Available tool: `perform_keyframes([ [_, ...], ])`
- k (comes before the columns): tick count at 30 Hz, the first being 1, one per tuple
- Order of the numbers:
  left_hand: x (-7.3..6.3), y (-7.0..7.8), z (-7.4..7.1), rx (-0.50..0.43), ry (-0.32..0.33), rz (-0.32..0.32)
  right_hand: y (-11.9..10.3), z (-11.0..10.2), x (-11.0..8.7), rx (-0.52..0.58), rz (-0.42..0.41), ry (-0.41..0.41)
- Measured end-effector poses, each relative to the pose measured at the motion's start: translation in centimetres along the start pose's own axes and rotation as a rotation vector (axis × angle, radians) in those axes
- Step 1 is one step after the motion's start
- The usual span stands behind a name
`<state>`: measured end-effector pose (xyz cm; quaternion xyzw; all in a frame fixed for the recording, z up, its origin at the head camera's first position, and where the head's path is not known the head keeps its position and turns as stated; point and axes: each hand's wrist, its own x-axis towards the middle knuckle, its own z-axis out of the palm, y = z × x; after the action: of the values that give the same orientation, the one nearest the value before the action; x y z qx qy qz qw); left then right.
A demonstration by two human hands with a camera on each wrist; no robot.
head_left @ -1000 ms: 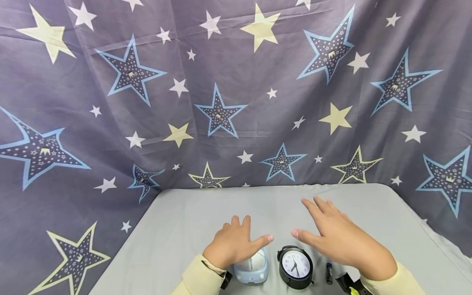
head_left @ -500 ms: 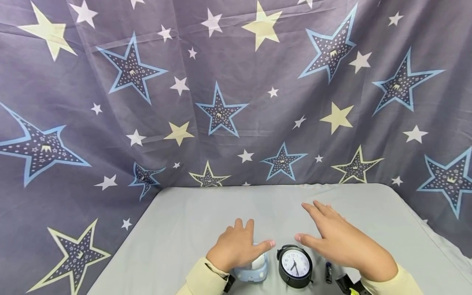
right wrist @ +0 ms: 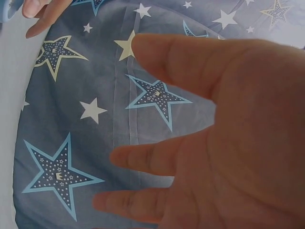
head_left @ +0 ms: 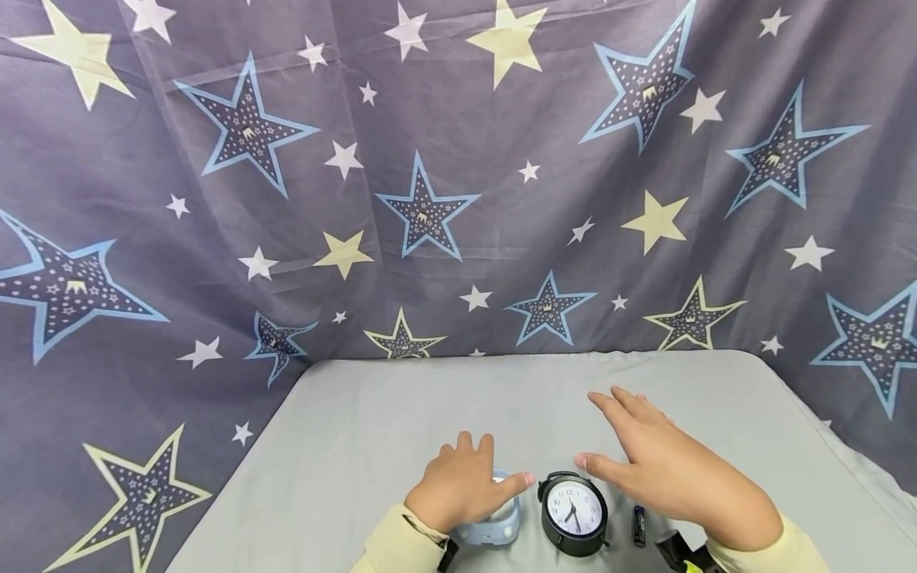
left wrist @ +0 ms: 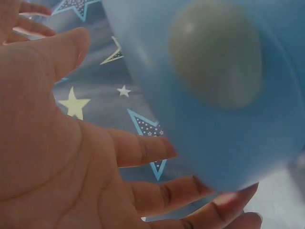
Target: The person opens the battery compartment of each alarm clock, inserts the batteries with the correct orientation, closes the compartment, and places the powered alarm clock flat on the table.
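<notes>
My left hand (head_left: 458, 485) is held over a light blue clock (head_left: 494, 532), thumb spread to the right and fingers extended. The hand hides most of its pale dial. Up close in the left wrist view, the blue body (left wrist: 228, 143) has a pale rounded knob and stands just beyond the fingers; whether they touch it, I cannot tell. Right of it is a round black alarm clock (head_left: 574, 513) with a white dial, tilted back on the table. My right hand (head_left: 662, 461) hovers behind and right of the black clock, palm down, fingers straight, holding nothing.
A dark battery (head_left: 639, 526) lies right of the black clock, near my right wrist. Both wrists wear black straps. The pale grey table (head_left: 401, 398) ends at a star-printed curtain (head_left: 458, 119) at the back and sides.
My left hand has shifted slightly right and nearer to me, covering more of the blue clock's dial. The right hand has barely moved. The head view has tilted down a little.
</notes>
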<state>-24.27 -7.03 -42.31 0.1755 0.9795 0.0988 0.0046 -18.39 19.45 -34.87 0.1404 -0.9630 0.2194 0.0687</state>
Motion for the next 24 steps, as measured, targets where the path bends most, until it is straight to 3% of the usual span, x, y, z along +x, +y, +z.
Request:
perform_keyframes([
  [10,-0.1,0.2,0.5,0.003,-0.006,-0.016,-0.3,0.0,-0.3,0.02,-0.013,-0.002],
  [24,0.3,0.5,1.3,0.051,-0.078,-0.018,-0.3,-0.1,-0.5,0.008,-0.011,-0.018],
])
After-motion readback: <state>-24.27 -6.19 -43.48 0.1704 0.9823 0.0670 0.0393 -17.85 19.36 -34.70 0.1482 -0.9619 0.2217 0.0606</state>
